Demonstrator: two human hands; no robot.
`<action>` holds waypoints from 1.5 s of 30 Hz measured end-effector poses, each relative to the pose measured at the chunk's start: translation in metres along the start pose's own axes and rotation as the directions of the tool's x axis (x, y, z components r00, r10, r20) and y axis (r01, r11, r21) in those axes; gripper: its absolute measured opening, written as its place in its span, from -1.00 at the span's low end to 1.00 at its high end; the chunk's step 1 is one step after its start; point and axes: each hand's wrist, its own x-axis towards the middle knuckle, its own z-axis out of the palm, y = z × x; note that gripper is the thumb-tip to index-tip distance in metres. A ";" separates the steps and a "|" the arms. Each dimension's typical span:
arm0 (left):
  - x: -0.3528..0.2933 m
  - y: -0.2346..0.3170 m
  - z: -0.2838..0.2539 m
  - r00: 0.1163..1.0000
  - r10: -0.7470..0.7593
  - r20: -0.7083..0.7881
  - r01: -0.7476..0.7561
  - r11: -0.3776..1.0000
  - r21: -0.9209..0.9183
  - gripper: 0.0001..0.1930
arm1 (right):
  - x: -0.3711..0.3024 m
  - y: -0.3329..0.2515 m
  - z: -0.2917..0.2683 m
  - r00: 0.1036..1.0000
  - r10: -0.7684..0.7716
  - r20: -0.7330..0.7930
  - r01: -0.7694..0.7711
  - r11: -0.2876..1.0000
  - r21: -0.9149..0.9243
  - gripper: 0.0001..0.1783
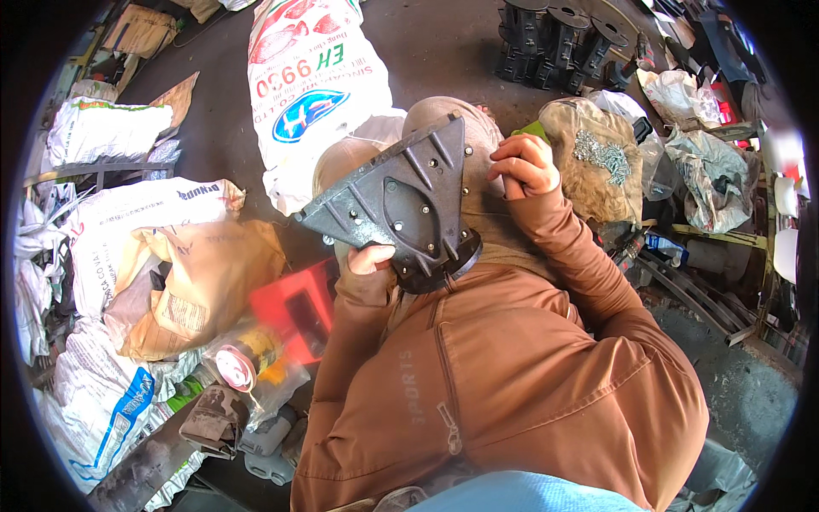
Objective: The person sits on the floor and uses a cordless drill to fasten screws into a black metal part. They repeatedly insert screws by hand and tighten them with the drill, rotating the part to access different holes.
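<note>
A black ribbed triangular part point(408, 209), with several small screws set in its face, rests tilted over my lap. My left hand point(368, 260) is closed on its lower left edge, the thumb lying on the face. Just right of the part, apart from it, hovers my right hand point(525, 166) with its fingers curled in toward the thumb. Whatever the right fingers may hold is too small or hidden to make out. Beyond that hand, a heap of small silvery screws point(604, 158) lies on a brown cloth sack point(614, 200).
Several similar black parts point(559, 38) stand grouped on the floor point(444, 51) at the far right. A white printed sack point(320, 85) lies ahead of my knees. Paper and plastic bags point(205, 273), a red box point(294, 311) and a tape roll point(235, 367) sit at my left. Metal bars point(695, 294) lie at right.
</note>
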 end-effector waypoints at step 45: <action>0.001 0.007 0.028 0.995 0.022 -0.092 -0.033 0.993 -0.118 -0.44 | -0.144 0.285 -0.039 0.427 0.867 -0.256 -0.904 0.414 -0.106 -0.63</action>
